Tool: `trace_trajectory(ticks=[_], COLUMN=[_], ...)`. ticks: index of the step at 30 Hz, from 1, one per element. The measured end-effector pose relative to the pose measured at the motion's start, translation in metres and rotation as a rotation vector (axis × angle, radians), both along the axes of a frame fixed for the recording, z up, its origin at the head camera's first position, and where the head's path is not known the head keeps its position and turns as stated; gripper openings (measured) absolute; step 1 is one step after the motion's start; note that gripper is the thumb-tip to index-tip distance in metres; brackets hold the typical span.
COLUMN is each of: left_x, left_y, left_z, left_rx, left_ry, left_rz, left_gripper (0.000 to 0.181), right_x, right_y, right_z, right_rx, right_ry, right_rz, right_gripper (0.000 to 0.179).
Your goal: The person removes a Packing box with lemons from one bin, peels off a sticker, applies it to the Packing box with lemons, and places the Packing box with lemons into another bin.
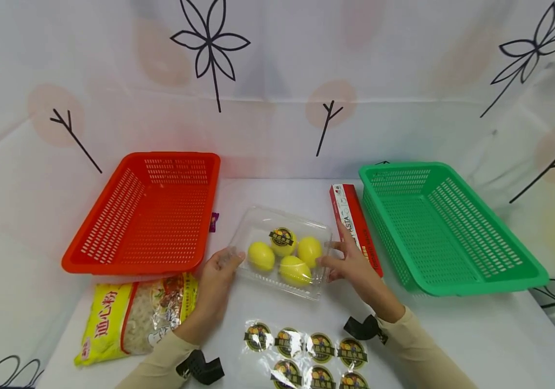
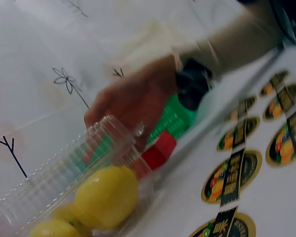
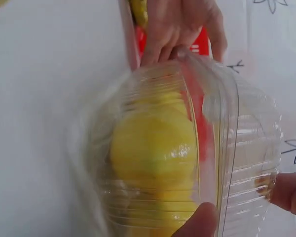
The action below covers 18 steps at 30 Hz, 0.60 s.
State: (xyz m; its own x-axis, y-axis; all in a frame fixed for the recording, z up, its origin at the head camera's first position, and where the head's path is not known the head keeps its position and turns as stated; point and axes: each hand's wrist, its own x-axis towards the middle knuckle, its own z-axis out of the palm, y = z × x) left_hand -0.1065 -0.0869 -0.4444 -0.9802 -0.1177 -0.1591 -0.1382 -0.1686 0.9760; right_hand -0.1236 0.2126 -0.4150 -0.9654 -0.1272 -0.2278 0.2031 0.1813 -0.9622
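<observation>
A clear plastic clamshell box [image 1: 258, 220] with several yellow lemons [image 1: 261, 256] inside is at the middle of the table. A round black-and-gold sticker [image 1: 283, 237] shows on its lid. My left hand [image 1: 219, 274] grips the box's left end, thumb along the edge. At the opposite end, my right hand [image 1: 352, 266] holds it between thumb and fingers; in the right wrist view the thumb [image 3: 200, 221] lies against the lower side and a fingertip presses the lid. A sheet of matching stickers [image 1: 320, 347] lies just in front of the box.
A red basket [image 1: 204, 216] stands at the left, a green basket [image 1: 379, 216] at the right. Below the red one lies a yellow bag of pasta [image 1: 136, 316]. Beside the green basket is a long red pasta box [image 1: 362, 232]. A small purple packet [image 1: 214, 222] touches the red basket's side.
</observation>
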Motion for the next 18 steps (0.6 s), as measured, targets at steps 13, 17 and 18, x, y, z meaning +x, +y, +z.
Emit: trace_trajectory(ticks=[13,17,18], left_x=[0.012,0.016,0.017], left_y=[0.014,0.022,0.024], left_z=[0.017,0.016,0.015], left_rx=[0.413,0.415,0.41], left_ry=[-0.035,-0.034,-0.032], left_rz=[-0.022,-0.063,-0.089], left_gripper=[0.074,0.08,0.085], right_x=[0.03,0.042,0.045], right_y=[-0.022,-0.035,-0.038], right_z=[-0.001,-0.001,-0.001], right_rx=[-0.214,-0.274,-0.284], right_ry=[0.01,0.04,0.05], right_rz=[-0.102,-0.131,-0.136], right_gripper=[0.084,0.087,0.088])
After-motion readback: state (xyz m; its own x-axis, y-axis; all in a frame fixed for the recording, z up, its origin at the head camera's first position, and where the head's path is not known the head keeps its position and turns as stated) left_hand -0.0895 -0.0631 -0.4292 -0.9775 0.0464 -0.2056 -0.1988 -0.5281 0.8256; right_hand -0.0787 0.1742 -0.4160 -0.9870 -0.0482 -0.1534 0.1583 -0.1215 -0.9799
